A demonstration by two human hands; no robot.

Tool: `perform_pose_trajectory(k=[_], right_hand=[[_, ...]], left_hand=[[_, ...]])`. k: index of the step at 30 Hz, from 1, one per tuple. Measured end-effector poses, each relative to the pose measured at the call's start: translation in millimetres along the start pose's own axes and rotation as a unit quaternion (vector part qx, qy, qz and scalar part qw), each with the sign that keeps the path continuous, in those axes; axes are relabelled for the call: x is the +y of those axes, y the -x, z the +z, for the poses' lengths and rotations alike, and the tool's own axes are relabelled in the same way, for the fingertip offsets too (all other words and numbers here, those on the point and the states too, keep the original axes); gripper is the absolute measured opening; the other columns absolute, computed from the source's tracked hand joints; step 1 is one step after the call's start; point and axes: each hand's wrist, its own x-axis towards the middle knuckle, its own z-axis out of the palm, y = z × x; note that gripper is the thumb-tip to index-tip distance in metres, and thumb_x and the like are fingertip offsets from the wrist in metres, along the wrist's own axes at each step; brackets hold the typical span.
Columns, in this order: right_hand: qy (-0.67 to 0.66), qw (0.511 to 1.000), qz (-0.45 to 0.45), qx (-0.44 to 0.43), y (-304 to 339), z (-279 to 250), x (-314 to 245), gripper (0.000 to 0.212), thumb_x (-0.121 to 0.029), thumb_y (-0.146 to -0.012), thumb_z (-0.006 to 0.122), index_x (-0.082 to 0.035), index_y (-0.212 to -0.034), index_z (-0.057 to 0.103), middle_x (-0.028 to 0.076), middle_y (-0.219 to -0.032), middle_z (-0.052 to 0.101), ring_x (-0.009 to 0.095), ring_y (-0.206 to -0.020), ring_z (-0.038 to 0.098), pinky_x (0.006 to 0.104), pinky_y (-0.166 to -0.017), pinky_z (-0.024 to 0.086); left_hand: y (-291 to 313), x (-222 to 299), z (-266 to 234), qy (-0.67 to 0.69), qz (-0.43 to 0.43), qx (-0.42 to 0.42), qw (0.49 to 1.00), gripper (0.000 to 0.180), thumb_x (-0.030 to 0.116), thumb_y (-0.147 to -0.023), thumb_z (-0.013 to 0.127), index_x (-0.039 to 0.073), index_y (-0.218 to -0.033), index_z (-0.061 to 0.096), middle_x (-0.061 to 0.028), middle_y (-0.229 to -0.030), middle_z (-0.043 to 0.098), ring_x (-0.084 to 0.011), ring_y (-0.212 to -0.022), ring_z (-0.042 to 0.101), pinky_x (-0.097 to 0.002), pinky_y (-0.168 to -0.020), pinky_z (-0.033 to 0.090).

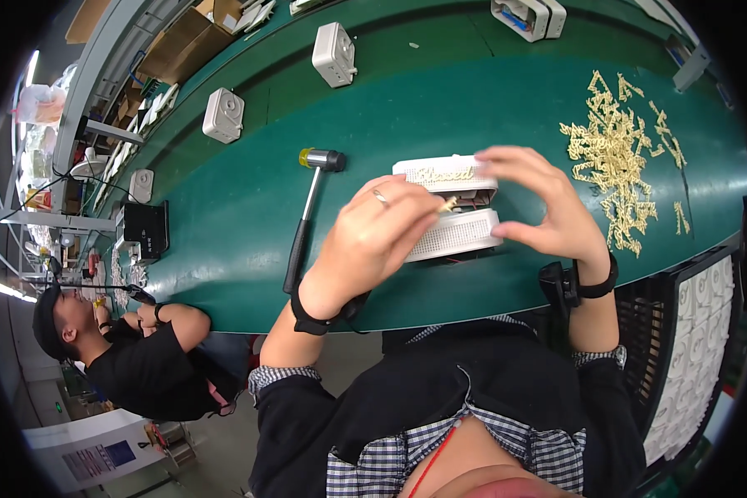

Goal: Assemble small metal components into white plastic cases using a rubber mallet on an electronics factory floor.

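Observation:
In front of me stand two white housings [455, 236] with perforated faces, a gap with dark parts between them. A gold script-lettering plate [445, 175] lies on the face of the farther one. My left hand [373, 232], a ring on one finger, is closed in a pinch over the housings. A small gold lettering plate [448, 204] pokes out from its fingertips. My right hand [548, 199] curves round the right end of the housings, its thumb at the nearer one and its slightly blurred fingers at the top corner of the farther one.
A mallet [309, 207] with a yellow-and-black head lies left of my hands. Gold lettering plates [610, 158] are heaped at the right. White boxy units [335, 55] stand along the far side. Another person [141, 349] sits at the left. A black crate [664, 332] holds white parts at right.

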Motion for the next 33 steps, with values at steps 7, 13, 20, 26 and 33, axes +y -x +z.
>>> perform_pose_trajectory(k=[7, 13, 20, 26, 33], right_hand=[[0.016, 0.999, 0.013, -0.028, 26.4, 18.1, 9.7, 0.034, -0.009, -0.061, 0.081, -0.004, -0.093, 0.072, 0.009, -0.108, 0.066, 0.028, -0.107, 0.058, 0.0388, -0.090, 0.047], [-0.045, 0.998, 0.036, 0.002, 38.3, 25.9, 16.2, 0.035, -0.006, -0.061, 0.081, -0.003, -0.095, 0.072, 0.009, -0.101, 0.068, 0.026, -0.097, 0.061, 0.0369, -0.083, 0.049], [-0.049, 0.998, 0.036, 0.003, 38.8, 25.4, 13.4, 0.034, -0.006, -0.063, 0.078, -0.003, -0.096, 0.072, 0.010, -0.101, 0.067, 0.026, -0.095, 0.061, 0.0367, -0.082, 0.049], [0.030, 0.999, -0.009, -0.028, 36.9, 28.1, 9.4, 0.033, -0.006, -0.068, 0.074, -0.007, -0.101, 0.073, 0.010, -0.107, 0.061, 0.027, -0.099, 0.057, 0.0376, -0.087, 0.046], [0.037, 0.998, -0.032, -0.047, 45.6, 22.5, 17.5, 0.035, -0.013, -0.077, 0.070, -0.009, -0.111, 0.069, 0.013, -0.116, 0.056, 0.027, -0.109, 0.053, 0.0393, -0.095, 0.041]], left_hand=[[25.7, 1.0, 31.6, 0.026, -0.014, -0.006, 1.000, 0.020, 0.006, -0.071, 0.078, 0.005, -0.089, 0.069, -0.0050, -0.082, 0.066, -0.0231, -0.074, 0.063, -0.0349, -0.068, 0.051], [25.7, 11.7, 39.5, -0.025, 0.009, -0.018, 0.999, 0.022, 0.007, -0.068, 0.079, 0.005, -0.088, 0.069, -0.0022, -0.081, 0.064, -0.0208, -0.072, 0.060, -0.0328, -0.062, 0.048], [23.0, 17.8, 38.4, -0.075, 0.001, -0.073, 0.995, 0.020, 0.007, -0.070, 0.075, 0.005, -0.088, 0.069, -0.0012, -0.082, 0.061, -0.0204, -0.074, 0.060, -0.0326, -0.062, 0.047], [36.5, 21.7, 34.1, -0.117, -0.003, -0.123, 0.986, 0.038, 0.014, -0.071, 0.073, 0.005, -0.107, 0.066, -0.0053, -0.101, 0.058, -0.0216, -0.093, 0.058, -0.0355, -0.077, 0.046], [83.6, 30.6, 24.9, -0.128, -0.067, -0.226, 0.964, 0.069, 0.031, -0.083, 0.064, 0.007, -0.143, 0.040, -0.0133, -0.145, 0.040, -0.0307, -0.133, 0.040, -0.0458, -0.108, 0.032]])
